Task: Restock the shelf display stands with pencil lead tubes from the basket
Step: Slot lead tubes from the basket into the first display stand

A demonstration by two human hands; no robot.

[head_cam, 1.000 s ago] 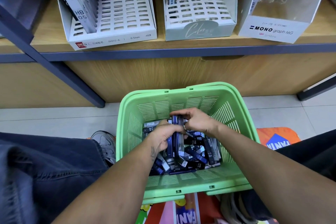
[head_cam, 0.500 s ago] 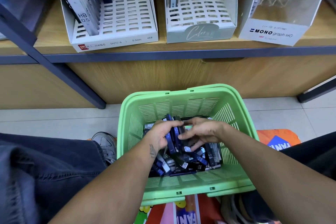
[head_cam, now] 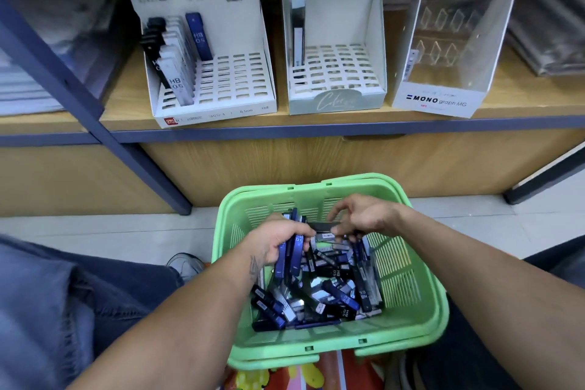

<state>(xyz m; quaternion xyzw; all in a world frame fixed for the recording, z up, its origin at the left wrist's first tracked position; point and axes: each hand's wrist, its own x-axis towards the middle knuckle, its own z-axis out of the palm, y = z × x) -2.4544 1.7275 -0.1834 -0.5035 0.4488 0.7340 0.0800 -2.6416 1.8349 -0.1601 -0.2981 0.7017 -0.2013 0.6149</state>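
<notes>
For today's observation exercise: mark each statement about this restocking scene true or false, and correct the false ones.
1. The left hand grips a bundle of blue tubes. True.
2. The green basket sits on the shelf. False: it sits low in front of the person, below the shelf.
3. The middle stand is full. False: only a tube or two stand at its left side.
4. The right hand pinches a tube over the basket. True.
</notes>
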